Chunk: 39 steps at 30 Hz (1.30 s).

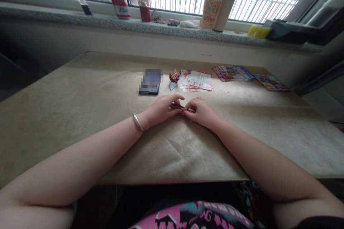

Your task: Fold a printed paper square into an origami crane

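My left hand [164, 108] and my right hand [202, 113] meet over the middle of the table. Between them is a small, thin, dark reddish piece [176, 106], seen almost edge-on; its kind is too small to make out. The left thumb and fingers grip one end, with the index finger raised. At the other end, the right fingertips pinch it. Just beyond the hands lie a small colourful folded paper piece [174, 77] with a pale point and a loose stack of white printed sheets [197, 79] with red marks.
A dark phone [150, 82] lies beyond my left hand. Colourful printed booklets [233, 73] and another one [271, 82] are at the back right of the beige table [80, 114]. On the windowsill stand a red can [120, 4], a red jar [145, 11] and a patterned cup [211, 11].
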Motion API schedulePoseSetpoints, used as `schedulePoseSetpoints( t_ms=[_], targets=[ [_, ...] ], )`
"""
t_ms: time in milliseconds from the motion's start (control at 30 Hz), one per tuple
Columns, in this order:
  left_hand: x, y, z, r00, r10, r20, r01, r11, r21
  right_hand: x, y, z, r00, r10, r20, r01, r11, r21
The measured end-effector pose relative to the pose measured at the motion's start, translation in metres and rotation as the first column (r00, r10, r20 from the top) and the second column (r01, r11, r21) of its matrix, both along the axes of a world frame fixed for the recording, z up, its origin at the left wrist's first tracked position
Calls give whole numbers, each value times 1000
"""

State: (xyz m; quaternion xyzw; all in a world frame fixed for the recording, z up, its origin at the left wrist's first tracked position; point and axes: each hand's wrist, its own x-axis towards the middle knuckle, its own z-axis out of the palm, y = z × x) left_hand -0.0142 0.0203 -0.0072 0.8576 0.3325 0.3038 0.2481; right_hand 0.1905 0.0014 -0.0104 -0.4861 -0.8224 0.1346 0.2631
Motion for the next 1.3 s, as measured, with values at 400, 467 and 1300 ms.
schedulePoseSetpoints(
  t_ms=[400,467,1300],
  targets=[
    [-5,-2,7,961,102,-259,60,834,549,6,-6,12,966,71,249,-123,972,201],
    [-7,-1,7,954,91,-285,92,819,567,9,-7,14,956,118,267,-171,968,184],
    [-6,3,0,954,3,-298,116,917,382,21,6,14,875,209,437,-382,852,358]
  ],
)
